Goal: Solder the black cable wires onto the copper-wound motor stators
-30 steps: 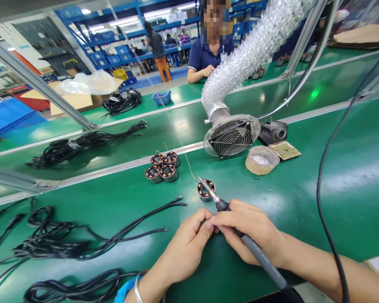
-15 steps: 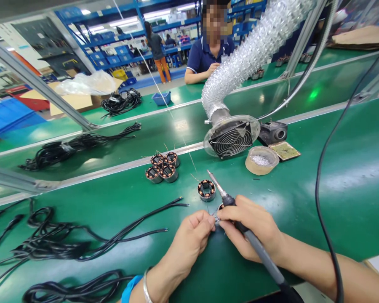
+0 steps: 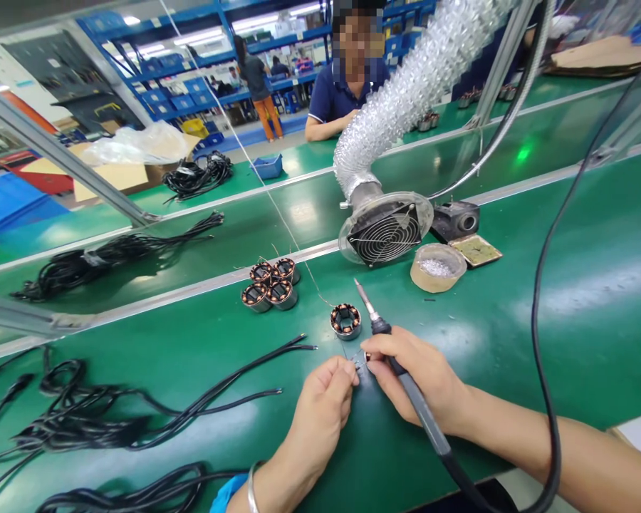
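My right hand (image 3: 432, 377) is closed around a soldering iron (image 3: 424, 417), whose metal tip points up and away from me. Close by on the left, my left hand (image 3: 323, 399) pinches thin wires between thumb and fingertips. A small gap separates the fingertips of both hands. Just beyond them a motor stator (image 3: 345, 323) with copper windings sits upright on the green bench, a thin wire rising from it. Part of another copper-wound piece (image 3: 368, 358) shows by my right fingertips, mostly hidden by that hand.
Several stators (image 3: 268, 285) stand grouped farther back. Black cables (image 3: 90, 420) spread over the left side. A fume extractor (image 3: 387, 231) hangs ahead, near a round tub (image 3: 438, 269), a sponge tray (image 3: 475, 249) and a black iron holder (image 3: 456, 219). A co-worker (image 3: 347, 92) sits opposite.
The fingertips of my hands have drawn slightly apart, baring thin wires between them. My right hand still holds the soldering iron. The whole view has shifted a little.
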### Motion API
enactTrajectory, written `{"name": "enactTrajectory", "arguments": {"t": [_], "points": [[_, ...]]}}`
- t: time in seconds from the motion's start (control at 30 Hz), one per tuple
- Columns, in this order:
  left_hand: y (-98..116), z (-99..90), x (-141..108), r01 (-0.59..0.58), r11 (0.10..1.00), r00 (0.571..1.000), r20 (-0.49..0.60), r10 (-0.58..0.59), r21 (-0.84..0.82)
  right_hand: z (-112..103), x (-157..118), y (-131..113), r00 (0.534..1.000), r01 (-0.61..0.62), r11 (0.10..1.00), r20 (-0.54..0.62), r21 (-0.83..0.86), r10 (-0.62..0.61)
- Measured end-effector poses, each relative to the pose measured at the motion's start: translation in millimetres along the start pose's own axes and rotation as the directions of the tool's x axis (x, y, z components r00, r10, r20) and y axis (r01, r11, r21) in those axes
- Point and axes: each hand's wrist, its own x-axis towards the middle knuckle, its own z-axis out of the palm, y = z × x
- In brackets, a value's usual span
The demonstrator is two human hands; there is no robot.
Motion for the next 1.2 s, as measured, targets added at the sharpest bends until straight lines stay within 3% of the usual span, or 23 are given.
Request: {"name": "enactTrajectory", "arguments": {"t": [0.17,0.43,0.7,0.83,1.07,1.2], "points": [[-4,-0.5,-1,-0.023,1.0,1.0,-0.008,0.023,-0.001,-4,2,-3,0.994,0.086,0.996,0.066,0.011,-0.086],[-8,0.9,-1,-0.055,0.998,0.998,-0.013,0.056,0.022,6,1,-2,0.997,0.007,0.999,-0.08,-0.032,-0.01],[-9,0.5,-2,-0.143,0.98,0.987,-0.055,0.152,0.138,-9,0,-1,0.995,0.064,0.998,0.077,-0.005,-0.063],[-11,-1.0,-1,-0.178,0.965,0.98,-0.049,0.191,0.194,-23,4,-5,0.996,0.067,0.997,0.054,0.043,-0.07],[-14,-2.0,-1,-0.191,0.955,0.978,-0.041,0.205,0.227,-56,3,-20,0.995,-0.097,0.979,-0.019,0.178,0.102],[-15,-2.2,-3,-0.191,0.952,0.978,-0.041,0.206,0.238,-60,1,-18,0.979,-0.193,0.948,-0.016,0.254,0.203]]}}
